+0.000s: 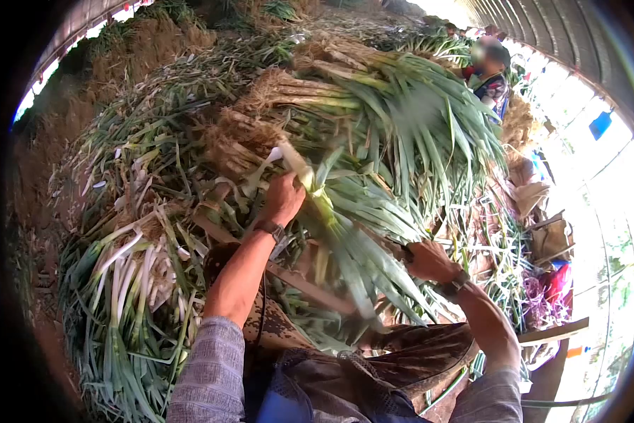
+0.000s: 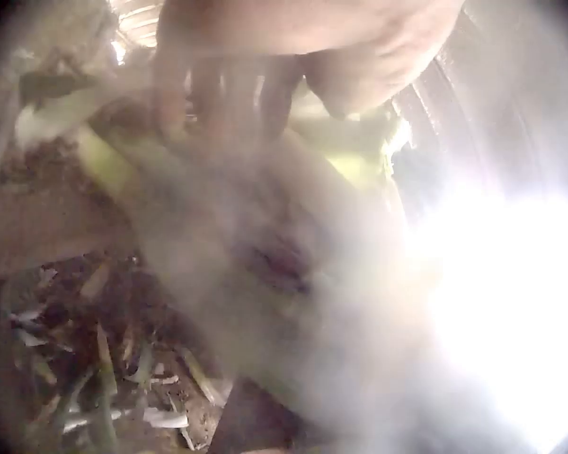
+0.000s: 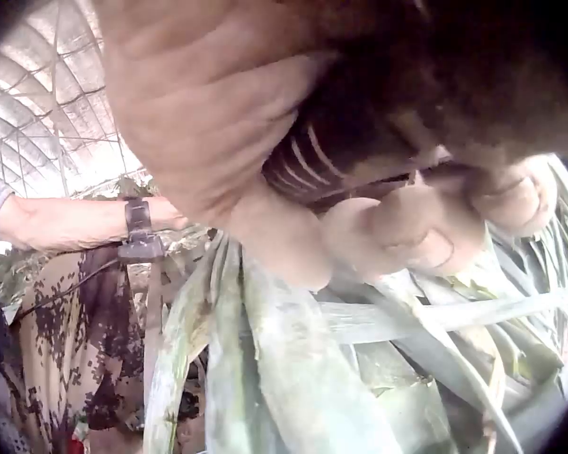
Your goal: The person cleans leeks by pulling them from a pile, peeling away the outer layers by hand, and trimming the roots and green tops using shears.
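Your left hand [image 1: 283,199] has its fingers curled round the pale stalk end of the long green-leaved leek bundle [image 1: 339,236]. Your right hand [image 1: 430,261] has its fingers clamped into the leaf end. The bundle hangs over your lap, roots toward the big stacked heap of rooty green leeks [image 1: 373,106]. Likely hefty: stiff at the stalks, floppy and slick at the leaves, which crease easily. Carry the load at the stalks; the leaf grip only steadies.
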`<state>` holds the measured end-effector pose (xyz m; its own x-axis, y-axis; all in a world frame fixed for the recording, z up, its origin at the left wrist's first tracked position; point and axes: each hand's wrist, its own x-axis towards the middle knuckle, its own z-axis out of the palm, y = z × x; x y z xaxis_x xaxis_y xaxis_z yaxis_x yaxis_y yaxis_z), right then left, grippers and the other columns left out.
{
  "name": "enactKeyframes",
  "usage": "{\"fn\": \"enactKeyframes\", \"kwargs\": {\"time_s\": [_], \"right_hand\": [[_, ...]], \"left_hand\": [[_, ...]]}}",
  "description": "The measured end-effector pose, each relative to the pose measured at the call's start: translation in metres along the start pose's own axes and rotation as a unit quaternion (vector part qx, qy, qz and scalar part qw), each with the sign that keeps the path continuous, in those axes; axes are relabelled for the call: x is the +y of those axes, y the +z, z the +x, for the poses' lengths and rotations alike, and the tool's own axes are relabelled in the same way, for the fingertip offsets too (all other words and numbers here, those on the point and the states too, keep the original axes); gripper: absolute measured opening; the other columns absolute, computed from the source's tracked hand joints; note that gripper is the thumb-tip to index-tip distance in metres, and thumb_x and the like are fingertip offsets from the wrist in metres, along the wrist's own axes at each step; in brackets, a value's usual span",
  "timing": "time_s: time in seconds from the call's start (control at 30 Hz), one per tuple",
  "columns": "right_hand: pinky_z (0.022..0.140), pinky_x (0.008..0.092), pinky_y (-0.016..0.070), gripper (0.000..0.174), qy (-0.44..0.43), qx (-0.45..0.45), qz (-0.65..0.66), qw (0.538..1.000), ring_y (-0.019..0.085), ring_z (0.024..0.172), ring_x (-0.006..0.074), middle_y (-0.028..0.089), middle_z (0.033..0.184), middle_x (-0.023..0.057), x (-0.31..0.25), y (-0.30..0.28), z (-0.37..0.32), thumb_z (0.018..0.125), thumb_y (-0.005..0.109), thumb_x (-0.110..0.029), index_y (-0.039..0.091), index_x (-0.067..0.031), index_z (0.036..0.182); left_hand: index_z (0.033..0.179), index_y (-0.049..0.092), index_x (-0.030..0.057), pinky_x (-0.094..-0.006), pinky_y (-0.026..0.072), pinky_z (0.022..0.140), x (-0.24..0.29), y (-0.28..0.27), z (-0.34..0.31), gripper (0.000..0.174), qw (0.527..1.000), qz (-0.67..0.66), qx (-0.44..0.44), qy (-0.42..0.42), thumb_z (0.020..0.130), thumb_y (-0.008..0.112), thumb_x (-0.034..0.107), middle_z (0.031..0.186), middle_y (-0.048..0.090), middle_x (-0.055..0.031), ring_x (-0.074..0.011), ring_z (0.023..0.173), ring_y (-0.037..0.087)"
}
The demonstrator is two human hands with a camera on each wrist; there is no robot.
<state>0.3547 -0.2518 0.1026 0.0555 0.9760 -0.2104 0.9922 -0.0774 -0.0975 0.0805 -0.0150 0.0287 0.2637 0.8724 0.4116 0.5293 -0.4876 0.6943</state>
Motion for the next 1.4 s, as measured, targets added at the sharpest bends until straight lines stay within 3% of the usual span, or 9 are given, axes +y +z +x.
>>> {"fn": "enactKeyframes", "kwargs": {"time_s": [0.17, 0.27, 0.33, 0.47, 0.7, 0.9, 1.03, 1.13, 1.4], "right_hand": [[0.06, 0.0493, 0.0444, 0.024, -0.005, -0.001, 0.018, 1.0, 0.058, 0.064, 0.0402, 0.061, 0.066, 0.0184, -0.005, -0.003, 0.007, 0.082, 0.061, -0.027, 0.063, -0.0037, 0.078], [0.06, 0.0502, 0.045, 0.021, -0.04, 0.043, -0.003, 0.998, 0.059, 0.064, 0.0407, 0.062, 0.067, 0.0189, -0.013, -0.008, 0.021, 0.082, 0.06, -0.025, 0.063, -0.005, 0.079], [0.061, 0.0505, 0.0453, 0.021, -0.05, 0.068, 0.008, 0.996, 0.06, 0.065, 0.0408, 0.062, 0.068, 0.0195, -0.016, -0.007, 0.027, 0.082, 0.06, -0.025, 0.064, -0.0049, 0.08], [0.063, 0.0512, 0.0462, 0.022, -0.006, 0.027, 0.008, 1.0, 0.061, 0.067, 0.0411, 0.064, 0.071, 0.021, -0.015, -0.005, 0.034, 0.082, 0.06, -0.026, 0.066, -0.0044, 0.083], [0.062, 0.0485, 0.0463, 0.024, 0.014, 0.043, 0.041, 0.998, 0.06, 0.067, 0.0399, 0.063, 0.07, 0.0204, -0.016, 0.008, 0.034, 0.081, 0.062, -0.027, 0.065, -0.0034, 0.083], [0.06, 0.0472, 0.0468, 0.024, -0.045, 0.089, 0.064, 0.993, 0.06, 0.062, 0.0374, 0.061, 0.065, 0.0159, -0.015, 0.017, 0.018, 0.081, 0.064, -0.029, 0.066, -0.0055, 0.086], [0.06, 0.0476, 0.0468, 0.025, 0.01, 0.055, 0.093, 0.994, 0.06, 0.062, 0.0372, 0.062, 0.065, 0.0152, -0.02, 0.005, -0.002, 0.082, 0.065, -0.031, 0.066, -0.006, 0.085], [0.057, 0.0452, 0.046, 0.027, 0.016, 0.049, 0.104, 0.993, 0.06, 0.059, 0.0353, 0.06, 0.063, 0.0149, -0.026, -0.001, -0.007, 0.084, 0.065, -0.033, 0.065, -0.0053, 0.083], [0.057, 0.044, 0.0459, 0.029, 0.027, 0.108, 0.102, 0.988, 0.059, 0.057, 0.0339, 0.059, 0.062, 0.0148, -0.007, 0.017, -0.018, 0.084, 0.066, -0.032, 0.066, -0.0036, 0.082]], "left_hand": [[0.117, 0.055, -0.0026, -0.0481, 0.0471, 0.088, -0.03, 0.045, 0.002, 0.038, 0.994, -0.064, -0.042, -0.074, 0.081, 0.057, 0.01, 0.114, 0.06, -0.0274, -0.043, 0.106, 0.058], [0.114, 0.056, -0.0026, -0.0454, 0.048, 0.086, -0.039, 0.064, 0.012, 0.034, 0.966, -0.247, 0.069, -0.027, 0.083, 0.056, 0.012, 0.108, 0.062, -0.0238, -0.0387, 0.102, 0.06], [0.108, 0.06, -0.0008, -0.0391, 0.0517, 0.07, -0.018, 0.048, 0.007, 0.028, 0.918, -0.352, 0.015, -0.182, 0.085, 0.055, 0.013, 0.095, 0.064, -0.0144, -0.0283, 0.083, 0.063], [0.1, 0.062, 0.0034, -0.0277, 0.0405, 0.038, -0.008, 0.039, 0.015, 0.018, 0.865, -0.437, -0.061, -0.238, 0.086, 0.054, 0.012, 0.079, 0.063, -0.0037, -0.0129, 0.051, 0.054], [0.105, 0.052, 0.01, -0.0251, 0.0358, 0.035, -0.011, 0.039, 0.017, 0.018, 0.785, -0.494, -0.14, -0.347, 0.093, 0.056, 0.022, 0.079, 0.063, -0.0051, -0.0128, 0.055, 0.062], [0.109, 0.056, 0.0158, -0.028, 0.0368, 0.043, 0.01, 0.045, 0.005, 0.045, 0.717, -0.551, -0.267, -0.332, 0.091, 0.058, 0.057, 0.084, 0.064, -0.0004, -0.011, 0.065, 0.061], [0.119, 0.056, 0.0169, -0.0302, 0.0457, 0.056, 0.008, 0.061, 0.003, 0.052, 0.668, -0.62, -0.321, -0.257, 0.091, 0.056, 0.061, 0.094, 0.064, -0.0013, -0.0133, 0.078, 0.062], [0.129, 0.054, 0.0134, -0.0366, 0.0506, 0.083, 0.022, 0.065, 0.005, 0.057, 0.66, -0.655, -0.296, -0.218, 0.094, 0.052, 0.058, 0.11, 0.063, -0.0032, -0.0197, 0.097, 0.063], [0.127, 0.053, 0.0074, -0.0457, 0.0512, 0.09, 0.025, 0.066, -0.006, 0.057, 0.628, -0.69, -0.285, -0.218, 0.097, 0.047, 0.055, 0.119, 0.058, -0.0095, -0.0265, 0.104, 0.06]]}}
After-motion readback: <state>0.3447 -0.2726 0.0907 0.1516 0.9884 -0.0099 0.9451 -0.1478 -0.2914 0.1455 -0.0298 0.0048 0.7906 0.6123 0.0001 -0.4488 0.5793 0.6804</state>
